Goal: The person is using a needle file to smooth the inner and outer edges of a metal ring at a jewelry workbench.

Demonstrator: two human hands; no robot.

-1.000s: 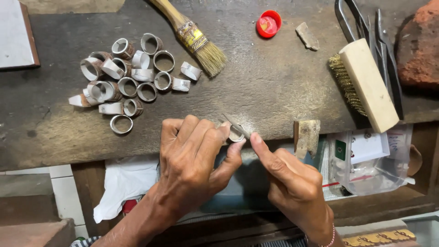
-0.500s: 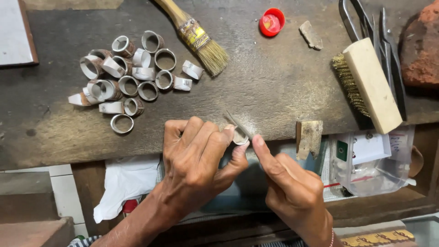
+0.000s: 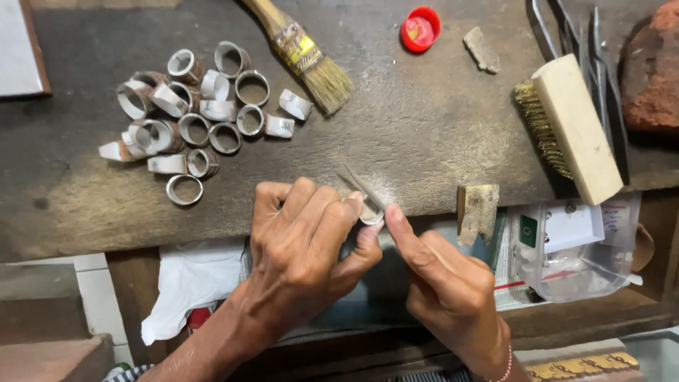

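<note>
Down at the near edge of the bench [image 3: 424,141], both hands are busy. The left hand [image 3: 300,244] has its grip closed tight, fingertips and thumb pinching a small metal ring [image 3: 370,214] right at the bench's front lip. The right hand [image 3: 442,279] meets it there, grip closed around a thin file [image 3: 359,185], forefinger stretched along the shaft, the tip angling up and away across the ring. A pale dusting lies on the bench just past the ring.

Just right of the hands, a small wooden peg [image 3: 477,210] juts from the bench edge. Below the edge, white paper [image 3: 191,283] on the left, a clear plastic box [image 3: 573,247] on the right.

Further out, left side, a cluster of metal rings [image 3: 191,117] lies scattered, some touching, some on their sides. To the right, a wire brush [image 3: 566,131] with a pale wooden back, tweezers [image 3: 601,71] beside it. At the far edge, a paintbrush [image 3: 308,56], a red cap [image 3: 421,30], a small stone chip [image 3: 482,49], and a reddish brick [image 3: 651,67] in the corner.
</note>
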